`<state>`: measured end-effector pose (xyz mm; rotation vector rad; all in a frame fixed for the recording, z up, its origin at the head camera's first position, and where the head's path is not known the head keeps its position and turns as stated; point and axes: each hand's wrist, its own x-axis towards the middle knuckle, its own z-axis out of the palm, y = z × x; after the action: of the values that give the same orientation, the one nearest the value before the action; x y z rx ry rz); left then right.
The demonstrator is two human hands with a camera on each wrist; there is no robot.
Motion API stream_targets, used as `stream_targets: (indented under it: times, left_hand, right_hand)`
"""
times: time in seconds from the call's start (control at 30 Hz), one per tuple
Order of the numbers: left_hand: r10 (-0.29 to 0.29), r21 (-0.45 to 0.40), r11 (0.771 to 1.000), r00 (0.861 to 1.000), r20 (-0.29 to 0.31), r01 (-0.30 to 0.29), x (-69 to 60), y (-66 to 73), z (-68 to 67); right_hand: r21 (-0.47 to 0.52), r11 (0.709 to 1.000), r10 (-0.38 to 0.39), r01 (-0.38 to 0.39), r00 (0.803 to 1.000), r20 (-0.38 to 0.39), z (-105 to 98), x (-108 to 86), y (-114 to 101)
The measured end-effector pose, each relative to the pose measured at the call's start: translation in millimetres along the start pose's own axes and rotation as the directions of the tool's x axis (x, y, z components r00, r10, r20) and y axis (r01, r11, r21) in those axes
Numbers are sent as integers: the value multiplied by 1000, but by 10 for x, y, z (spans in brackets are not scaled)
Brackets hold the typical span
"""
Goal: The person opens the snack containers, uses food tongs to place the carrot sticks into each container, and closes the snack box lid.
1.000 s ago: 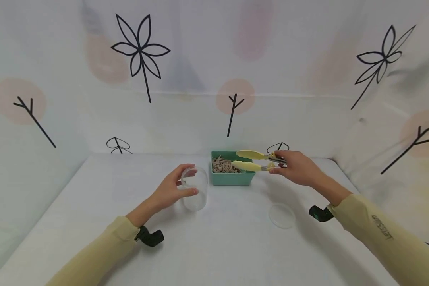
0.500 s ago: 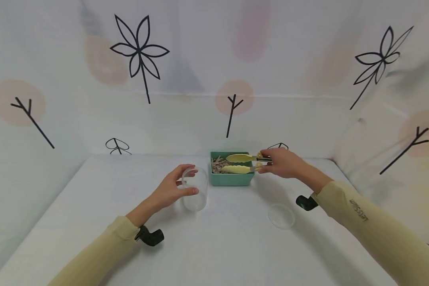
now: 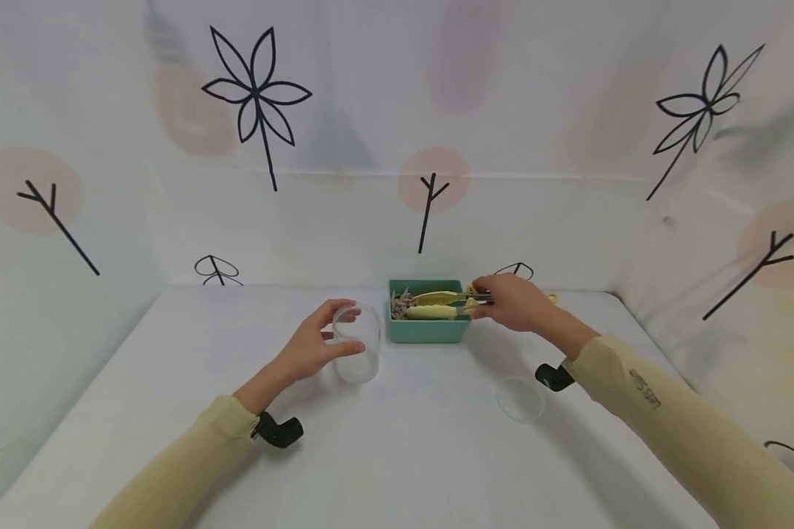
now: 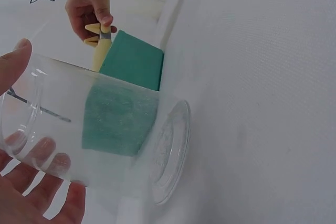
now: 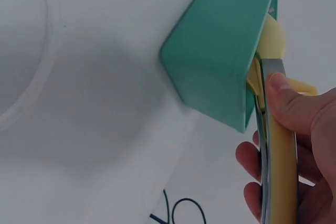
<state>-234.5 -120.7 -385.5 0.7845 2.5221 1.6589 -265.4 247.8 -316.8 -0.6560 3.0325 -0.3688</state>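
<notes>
My left hand (image 3: 314,345) grips a clear plastic jar (image 3: 364,356), its fingers and thumb around the upper part. No lid sits on the jar, and it looks empty. In the left wrist view the jar (image 4: 105,124) shows its round base near the tabletop. With my right hand (image 3: 512,303) I hold yellow-tipped tongs (image 3: 437,312), thumb on one metal arm and fingers behind the other. The tong heads reach into a green rectangular box (image 3: 426,333), among small greyish-brown pieces (image 3: 400,303). Whether any piece is caught between the tips cannot be made out.
A clear round lid (image 3: 520,400) lies flat on the white tabletop (image 3: 397,455), right of the jar and in front of the box. A white printed cloth wall (image 3: 344,220) stands behind the box. Each wrist carries a black camera mount (image 3: 281,430).
My right hand has moved left and lowered the tongs into the box, and the tong heads have drawn closer together. The left hand and jar have shifted only slightly.
</notes>
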Motion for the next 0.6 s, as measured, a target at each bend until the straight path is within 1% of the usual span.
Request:
stream_targets:
  times: [0.1, 0.23, 0.3, 0.37, 0.5, 0.6]
  left_hand:
    - [-19, -9, 1000, 1000, 3, 19, -7, 57, 6]
    - [-38, 4, 999, 999, -14, 38, -14, 118, 15]
    - [-38, 12, 999, 999, -25, 39, -8, 105, 19]
    - [-35, 20, 999, 999, -33, 36, 7, 61, 20]
    - [-39, 20, 999, 999, -31, 39, 47, -24, 13]
    - [-35, 12, 999, 999, -29, 36, 66, -49, 7]
  right_hand:
    - [10, 1000, 12, -11, 1000, -22, -24, -42, 23]
    - [14, 999, 29, -29, 999, -40, -52, -82, 70]
    - [20, 999, 37, -36, 998, -43, -66, -98, 87]
    - [27, 999, 42, -41, 998, -49, -83, -116, 95]
    - [56, 998, 46, -43, 997, -66, -113, -134, 111]
    - [85, 995, 60, -54, 996, -71, -132, -147, 113]
